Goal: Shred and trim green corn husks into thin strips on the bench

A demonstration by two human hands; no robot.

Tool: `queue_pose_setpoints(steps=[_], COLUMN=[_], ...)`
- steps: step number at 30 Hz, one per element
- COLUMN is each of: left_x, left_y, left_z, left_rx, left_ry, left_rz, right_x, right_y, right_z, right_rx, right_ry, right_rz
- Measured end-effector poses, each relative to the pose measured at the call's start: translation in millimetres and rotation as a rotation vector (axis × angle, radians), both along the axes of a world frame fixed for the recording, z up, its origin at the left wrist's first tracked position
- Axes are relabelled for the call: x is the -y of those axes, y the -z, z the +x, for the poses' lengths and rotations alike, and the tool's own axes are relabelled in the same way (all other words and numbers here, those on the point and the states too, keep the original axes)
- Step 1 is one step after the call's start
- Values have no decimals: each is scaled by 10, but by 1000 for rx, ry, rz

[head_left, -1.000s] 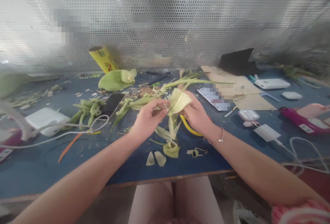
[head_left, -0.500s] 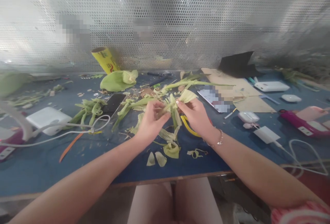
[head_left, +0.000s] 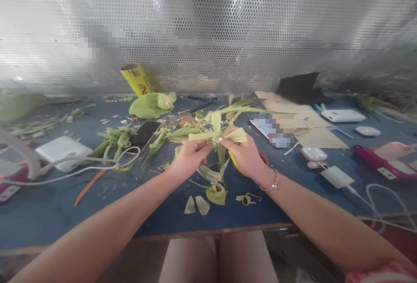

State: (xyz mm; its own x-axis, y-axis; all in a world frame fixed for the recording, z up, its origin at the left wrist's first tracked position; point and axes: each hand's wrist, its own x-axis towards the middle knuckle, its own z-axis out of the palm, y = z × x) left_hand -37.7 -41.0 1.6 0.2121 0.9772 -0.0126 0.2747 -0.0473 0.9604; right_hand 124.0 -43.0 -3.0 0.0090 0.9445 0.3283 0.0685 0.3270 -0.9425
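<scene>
Pale green corn husk strips (head_left: pixel 216 122) cross between my hands, one standing upright and one out to each side, with a longer green piece hanging below. My left hand (head_left: pixel 188 159) pinches the left side of the husk near the crossing. On the other side, my right hand (head_left: pixel 243 153) grips it with the thumb pressed at the centre. A curved yellow piece (head_left: pixel 237 164) and a red loop (head_left: pixel 263 157) show partly from behind my right hand. Below lie a curled husk piece (head_left: pixel 216 194) and two small pale husk pieces (head_left: pixel 202 205).
Behind stand a yellow tube (head_left: pixel 138 81) and a large green husk (head_left: pixel 150 106). Left are a dark phone (head_left: pixel 146 133), a white adapter (head_left: pixel 63 153) with cable and an orange strip (head_left: pixel 89 187). Right are another phone (head_left: pixel 269 129), cardboard (head_left: pixel 321 135) and a white charger (head_left: pixel 337 173).
The side strips have come down to lie nearly level, and the middle strip now stands higher. Both hands have turned slightly and stay on the husk. The view has tilted a little.
</scene>
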Motion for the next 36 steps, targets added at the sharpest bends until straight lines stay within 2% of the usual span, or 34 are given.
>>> queue_pose_setpoints(steps=[6, 10, 19, 26, 28, 33, 36], left_x=[-25, 10, -17, -5, 0, -21, -53], left_y=[-40, -85, -78, -46, -35, -77, -106], left_z=[-29, -17, -44, -25, -27, -71, -81], left_rx=[31, 115, 52, 21, 40, 64, 138], left_ry=[68, 61, 108, 111, 84, -167, -166], left_rz=[-9, -36, 13, 31, 56, 295, 252], right_x=[4, 9, -14, 2, 7, -18, -19], right_y=[-67, -77, -28, -65, -67, -10, -3], right_z=[12, 11, -18, -15, -14, -13, -10], right_rx=[-52, -136, -276, -142, -91, -60, -7], right_ry=[37, 33, 22, 33, 49, 24, -51], right_rz=[-7, -36, -103, -26, 1, -18, -16])
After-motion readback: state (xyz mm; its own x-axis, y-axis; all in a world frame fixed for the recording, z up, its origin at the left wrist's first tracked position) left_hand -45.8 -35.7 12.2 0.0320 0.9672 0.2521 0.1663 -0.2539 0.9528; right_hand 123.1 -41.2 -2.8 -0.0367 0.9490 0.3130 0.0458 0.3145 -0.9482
